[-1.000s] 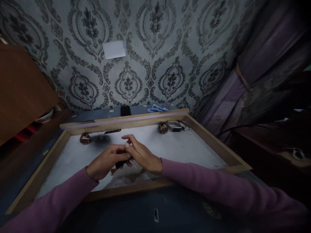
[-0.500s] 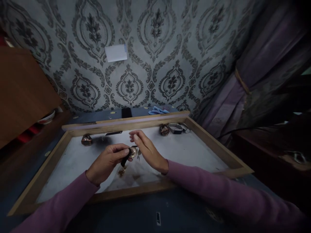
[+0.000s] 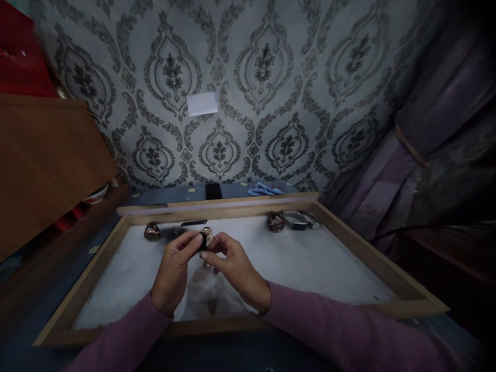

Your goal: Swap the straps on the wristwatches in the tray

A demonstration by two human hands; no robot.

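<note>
A wristwatch [image 3: 207, 236] with a round gold-rimmed face and a dark strap is held up over the white-bottomed wooden tray [image 3: 302, 268]. My left hand [image 3: 174, 266] pinches it by the strap, thumb on top beside the face. From the other side my right hand [image 3: 238, 266] closes thumb and fingers on the strap just below the face. A small gold-coloured part hangs under the fingers; its shape is partly hidden. Behind my hands lies a flat dark strip [image 3: 194, 223], and a brown-and-gold watch [image 3: 152, 232] sits at the tray's back left.
Toward the tray's back right are a brown-and-gold watch [image 3: 276, 221], a silver watch [image 3: 295, 220] and another silver band [image 3: 311, 220]. Beyond the rim lie a blue cloth [image 3: 265, 189] and a black flat object [image 3: 213, 191]. A wooden cabinet [image 3: 50, 165] stands left, a curtain [image 3: 387, 170] right.
My right hand has gone from flat, spread fingers beside the watch to gripping its strap. The watch has been turned and raised slightly. The whole view has shifted, with the tray appearing lower and further right.
</note>
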